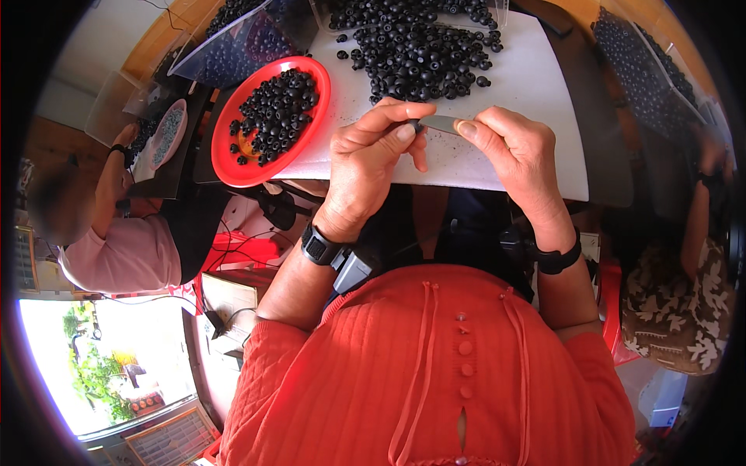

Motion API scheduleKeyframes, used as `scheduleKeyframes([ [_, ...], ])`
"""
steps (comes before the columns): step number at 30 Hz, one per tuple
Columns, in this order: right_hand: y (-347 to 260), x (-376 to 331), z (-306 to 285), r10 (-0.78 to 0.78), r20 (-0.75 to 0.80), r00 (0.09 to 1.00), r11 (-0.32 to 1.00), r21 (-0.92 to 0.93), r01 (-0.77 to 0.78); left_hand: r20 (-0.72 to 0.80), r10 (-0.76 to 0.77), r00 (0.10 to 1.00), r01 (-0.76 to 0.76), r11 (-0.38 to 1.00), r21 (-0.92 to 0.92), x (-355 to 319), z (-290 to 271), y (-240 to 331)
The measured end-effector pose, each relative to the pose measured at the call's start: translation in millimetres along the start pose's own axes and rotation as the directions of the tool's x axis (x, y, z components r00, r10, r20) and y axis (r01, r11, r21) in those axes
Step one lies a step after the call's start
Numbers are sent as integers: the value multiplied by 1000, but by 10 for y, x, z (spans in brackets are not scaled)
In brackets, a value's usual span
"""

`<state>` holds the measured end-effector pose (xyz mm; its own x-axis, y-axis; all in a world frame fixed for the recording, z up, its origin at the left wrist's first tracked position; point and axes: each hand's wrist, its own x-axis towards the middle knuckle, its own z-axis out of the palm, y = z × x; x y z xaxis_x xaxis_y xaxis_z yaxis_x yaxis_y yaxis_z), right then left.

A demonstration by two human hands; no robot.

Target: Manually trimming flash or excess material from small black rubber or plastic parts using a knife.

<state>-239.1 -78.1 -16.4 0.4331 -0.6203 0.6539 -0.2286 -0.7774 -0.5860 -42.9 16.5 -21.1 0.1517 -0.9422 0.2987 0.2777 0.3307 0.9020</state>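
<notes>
My left hand pinches a small round black part between thumb and fingertips, above the front of a white work surface. In my right hand is a small knife, its grey blade pointing left with the tip at the black part. Just beyond my hands lies a loose pile of black round parts, which look hollow with a hole. To the left of my left hand sits a red plate holding more black parts. Fingers cover much of the part I hold.
Behind the plate leans a clear plastic bin with black parts. Another clear bin stands far right. At left a person in a pink top works by a pale tray; a person in patterned clothing is at right.
</notes>
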Motion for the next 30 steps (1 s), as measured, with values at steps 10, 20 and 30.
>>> scheduleKeyframes([
  [10,48,-2,36,-90,-9,996,992,-90,89,-25,3,1000,-4,999,-46,-5,-9,-51],
  [20,-10,-19,-2,67,-12,998,987,148,-64,-2,-27,1000,27,992,-122,-6,-41,-54],
  [30,-22,0,3,25,4,1000,999,23,-25,-14,-15,1000,13,995,-98,-13,-27,-57],
])
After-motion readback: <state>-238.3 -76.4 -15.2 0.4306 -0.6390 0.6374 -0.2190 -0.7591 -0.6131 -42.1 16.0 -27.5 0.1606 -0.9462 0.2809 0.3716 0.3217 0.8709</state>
